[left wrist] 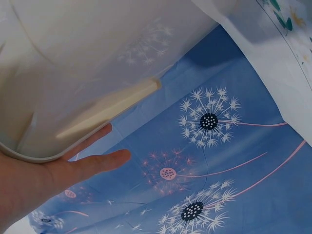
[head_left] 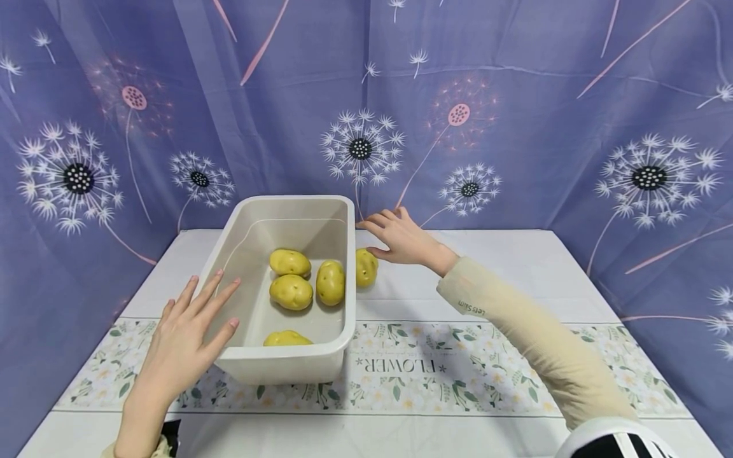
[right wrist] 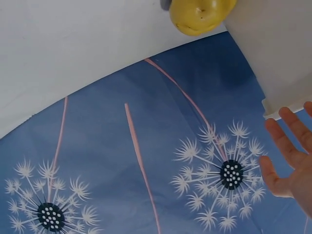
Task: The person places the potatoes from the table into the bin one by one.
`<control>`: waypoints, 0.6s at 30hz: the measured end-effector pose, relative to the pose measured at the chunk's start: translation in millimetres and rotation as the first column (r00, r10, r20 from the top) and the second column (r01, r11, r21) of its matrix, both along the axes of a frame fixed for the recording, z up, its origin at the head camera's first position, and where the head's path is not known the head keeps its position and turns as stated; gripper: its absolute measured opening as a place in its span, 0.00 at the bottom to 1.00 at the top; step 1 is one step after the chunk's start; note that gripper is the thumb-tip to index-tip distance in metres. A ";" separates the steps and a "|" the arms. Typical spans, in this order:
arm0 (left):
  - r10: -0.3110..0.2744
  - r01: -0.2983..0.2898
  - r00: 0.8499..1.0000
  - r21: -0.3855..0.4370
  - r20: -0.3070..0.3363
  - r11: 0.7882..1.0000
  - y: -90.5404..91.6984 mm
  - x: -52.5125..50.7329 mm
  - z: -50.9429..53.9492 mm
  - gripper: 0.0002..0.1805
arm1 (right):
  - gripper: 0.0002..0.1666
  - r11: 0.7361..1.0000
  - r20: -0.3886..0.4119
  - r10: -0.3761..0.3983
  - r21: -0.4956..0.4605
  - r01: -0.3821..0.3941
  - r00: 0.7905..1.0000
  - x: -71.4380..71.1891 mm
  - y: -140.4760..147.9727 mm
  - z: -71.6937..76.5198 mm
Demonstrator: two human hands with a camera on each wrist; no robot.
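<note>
A pale grey-white plastic bin (head_left: 350,280) stands on the table with several yellow potatoes (head_left: 291,292) inside. One more potato (head_left: 366,268) lies on the table against the outside of its right wall. My left hand (head_left: 182,337), fingers spread, is at the bin's left rim; in the left wrist view the hand (left wrist: 73,170) lies along the rim with thumb extended. My right hand (head_left: 401,236) hovers over the bin's right side near the outer potato, fingers loosely extended. The right wrist view shows that hand (right wrist: 292,161) holding nothing, apart from the potato (right wrist: 201,15).
The table wears a white cloth (head_left: 492,273) with a floral band and printed lettering. A purple-blue curtain (head_left: 532,114) with dandelion prints closes off the back and both sides.
</note>
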State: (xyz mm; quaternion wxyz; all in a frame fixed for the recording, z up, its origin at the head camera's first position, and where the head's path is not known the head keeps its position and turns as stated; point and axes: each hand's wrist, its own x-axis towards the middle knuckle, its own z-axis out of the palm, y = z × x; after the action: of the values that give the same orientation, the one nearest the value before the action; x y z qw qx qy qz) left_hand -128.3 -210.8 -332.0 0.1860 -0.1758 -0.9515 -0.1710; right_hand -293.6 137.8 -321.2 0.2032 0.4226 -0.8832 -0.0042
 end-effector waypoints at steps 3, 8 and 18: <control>0.001 -0.001 1.000 -0.001 0.001 1.000 -0.1 0.3 -0.2 0.29 | 0.28 1.000 0.006 -0.009 0.006 0.009 1.000 -1.1 0.8 -3.7; 0.003 -0.003 1.000 -0.002 -0.002 1.000 -0.2 0.3 -0.3 0.29 | 0.28 0.999 0.051 -0.031 0.015 0.030 0.998 -1.8 1.1 -9.4; 0.001 -0.001 1.000 0.004 -0.010 1.000 0.0 0.1 -0.8 0.30 | 0.28 0.999 0.029 -0.039 0.001 0.039 0.999 -5.4 2.5 -24.8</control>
State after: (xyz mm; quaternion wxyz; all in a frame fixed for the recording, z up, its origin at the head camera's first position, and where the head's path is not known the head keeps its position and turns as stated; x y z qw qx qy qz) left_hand -128.2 -210.8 -332.8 0.1913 -0.1756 -0.9503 -0.1720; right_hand -298.9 140.2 -346.1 0.1902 0.4051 -0.8943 -0.0021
